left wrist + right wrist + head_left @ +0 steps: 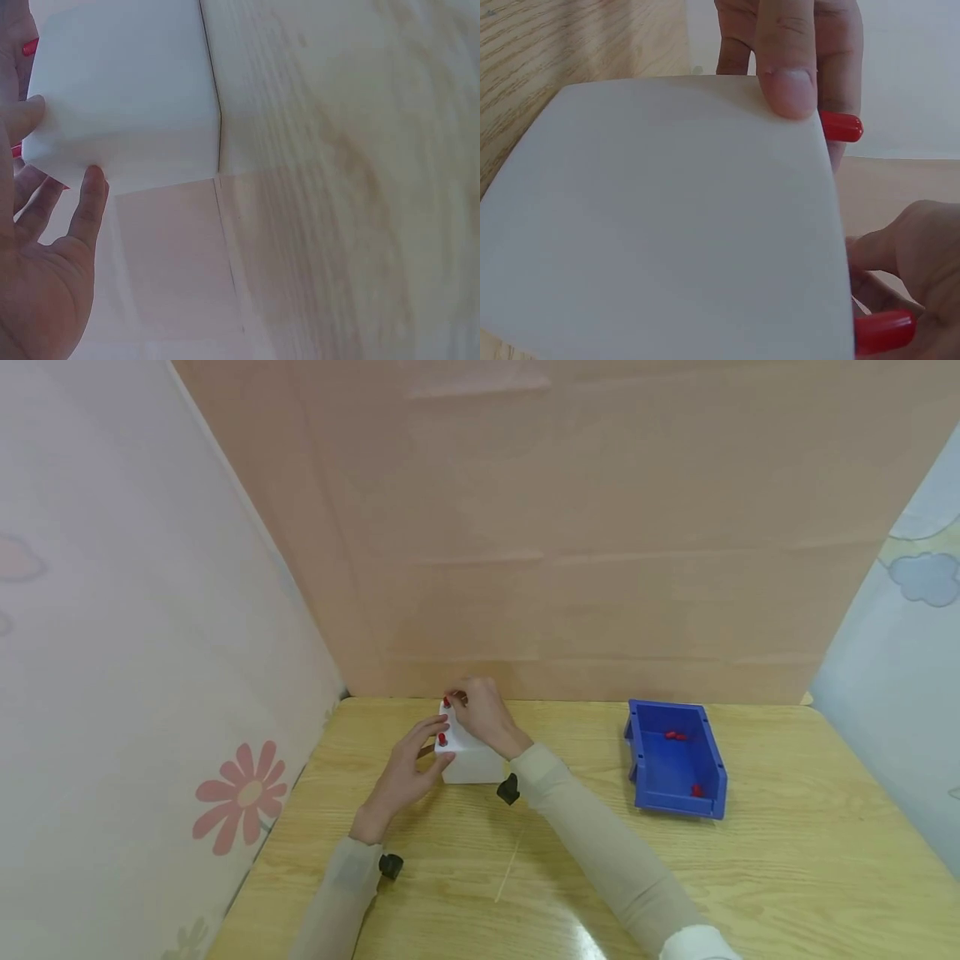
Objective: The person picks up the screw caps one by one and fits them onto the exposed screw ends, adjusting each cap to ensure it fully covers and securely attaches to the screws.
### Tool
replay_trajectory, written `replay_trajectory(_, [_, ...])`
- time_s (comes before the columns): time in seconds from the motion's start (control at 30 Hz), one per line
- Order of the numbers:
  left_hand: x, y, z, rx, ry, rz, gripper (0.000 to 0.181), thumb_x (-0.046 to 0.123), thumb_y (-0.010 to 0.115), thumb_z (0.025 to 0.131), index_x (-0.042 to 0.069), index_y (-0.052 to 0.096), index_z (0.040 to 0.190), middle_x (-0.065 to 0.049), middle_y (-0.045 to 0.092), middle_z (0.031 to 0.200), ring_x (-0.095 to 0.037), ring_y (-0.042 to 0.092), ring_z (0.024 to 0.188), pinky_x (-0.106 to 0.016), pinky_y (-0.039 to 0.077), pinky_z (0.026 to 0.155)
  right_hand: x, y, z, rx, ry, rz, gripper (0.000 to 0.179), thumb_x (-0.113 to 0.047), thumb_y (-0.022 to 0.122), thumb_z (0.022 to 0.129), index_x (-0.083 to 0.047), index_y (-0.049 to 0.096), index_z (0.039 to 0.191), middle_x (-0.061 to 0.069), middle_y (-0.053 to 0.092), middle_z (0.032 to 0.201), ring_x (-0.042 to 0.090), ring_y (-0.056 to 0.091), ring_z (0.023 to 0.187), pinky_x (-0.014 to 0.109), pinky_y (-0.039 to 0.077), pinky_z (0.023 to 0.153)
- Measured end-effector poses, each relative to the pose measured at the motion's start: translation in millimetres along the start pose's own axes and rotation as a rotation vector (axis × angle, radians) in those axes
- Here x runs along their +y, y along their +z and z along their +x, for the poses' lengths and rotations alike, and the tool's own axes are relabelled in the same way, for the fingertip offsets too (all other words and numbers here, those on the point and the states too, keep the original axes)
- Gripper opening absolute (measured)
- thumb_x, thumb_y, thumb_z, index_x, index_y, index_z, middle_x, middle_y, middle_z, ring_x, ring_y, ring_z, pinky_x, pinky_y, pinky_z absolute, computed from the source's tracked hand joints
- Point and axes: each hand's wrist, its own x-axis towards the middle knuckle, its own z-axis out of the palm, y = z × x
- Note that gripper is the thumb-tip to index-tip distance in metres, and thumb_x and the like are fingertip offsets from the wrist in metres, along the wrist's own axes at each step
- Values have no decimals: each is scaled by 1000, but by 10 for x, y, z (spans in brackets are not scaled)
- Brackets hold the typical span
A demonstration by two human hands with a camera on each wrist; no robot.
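Observation:
A white box (pixel 474 766) stands on the table towards the back. Red pegs stick up from its top: one near peg (pixel 442 739) and one at the far left corner. My left hand (pixel 405 774) grips the box by its left side, thumb against the near face and fingers along the left edge. With thumb and fingertips, my right hand (pixel 483 714) pinches the far red peg (pixel 447 702), its wrist above the box top. In the right wrist view, another red peg (pixel 885 330) projects by the right hand (pixel 930 277), and the left thumb (pixel 789 90) presses the box face.
A blue bin (pixel 675 768) with several red pegs (pixel 677 736) in it sits on the wooden table (pixel 810 827) to the right. Behind the table rises a tan backdrop (pixel 570 527). A flowered white wall (pixel 135 652) stands at the left.

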Motion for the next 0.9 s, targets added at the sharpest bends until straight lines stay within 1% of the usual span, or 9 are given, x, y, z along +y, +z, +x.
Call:
replay_trajectory(0.13, [4, -4, 0, -15, 3, 5, 49, 23, 72, 105, 10, 58, 149, -7, 49, 163, -36, 56, 143, -55, 59, 106, 3, -47, -7, 0, 16, -5, 15, -1, 69, 101, 0, 81, 109, 13, 81, 105, 23, 78, 93, 33, 67, 82])
replay_trajectory(0.27, [9, -19, 26, -36, 3, 31, 50, 25, 72, 105, 9, 57, 151, -7, 48, 164, -34, 55, 143, -53, 59, 107, 20, -121, -18, 26, -17, -10, 15, -2, 70, 101, -1, 81, 110, 13, 82, 107, 24, 78, 92, 36, 67, 83])
replay_trajectory(0.4, [0, -33, 55, -44, 28, 95, 52, 24, 71, 105, 7, 55, 152, -9, 49, 163, -33, 56, 142, -50, 61, 105, 68, -203, -52, 68, -48, -31, 15, -3, 70, 101, -3, 81, 111, 12, 81, 109, 23, 77, 93, 35, 67, 83])
replay_trajectory(0.5, [0, -45, 65, -48, 42, 146, 53, 25, 72, 105, 7, 56, 152, -9, 51, 162, -32, 57, 141, -48, 62, 104, 105, -272, -113, 87, -44, -47, 15, -3, 71, 101, -4, 81, 112, 11, 81, 111, 22, 76, 93, 35, 67, 82])
replay_trajectory(0.57, [6, -54, 59, -48, 42, 189, 54, 27, 73, 104, 7, 57, 151, -8, 51, 162, -32, 57, 142, -48, 62, 104, 117, -325, -164, 100, -37, -51, 15, -5, 72, 100, -4, 81, 112, 11, 80, 110, 24, 76, 93, 38, 67, 81])
replay_trajectory(0.6, [14, -63, 51, -48, 30, 216, 55, 30, 74, 103, 8, 57, 151, -6, 51, 163, -31, 56, 142, -47, 61, 105, 124, -350, -192, 106, -33, -50, 15, -5, 72, 100, -4, 81, 111, 12, 80, 110, 24, 76, 93, 39, 67, 81])
replay_trajectory(0.67, [18, -75, 32, -37, 14, 275, 57, 34, 74, 103, 10, 57, 152, -4, 50, 164, -31, 57, 139, -48, 60, 105, 140, -404, -245, 117, -20, -54, 15, -7, 73, 99, -4, 81, 111, 10, 80, 110, 25, 76, 95, 42, 66, 83])
replay_trajectory(0.77, [24, -99, 3, -19, -9, 343, 59, 38, 75, 102, 12, 58, 152, -1, 49, 165, -32, 55, 142, -53, 56, 111, 177, -487, -331, 119, -2, -52, 14, -11, 72, 100, -6, 81, 110, 8, 80, 110, 26, 76, 98, 44, 65, 88])
replay_trajectory(0.9, [31, -131, -23, -5, -10, 362, 60, 38, 75, 102, 13, 57, 153, -2, 49, 165, -34, 49, 148, -59, 48, 119, 250, -617, -479, 133, 11, -50, 16, -14, 74, 100, -6, 81, 112, 10, 80, 112, 29, 76, 101, 47, 65, 91])
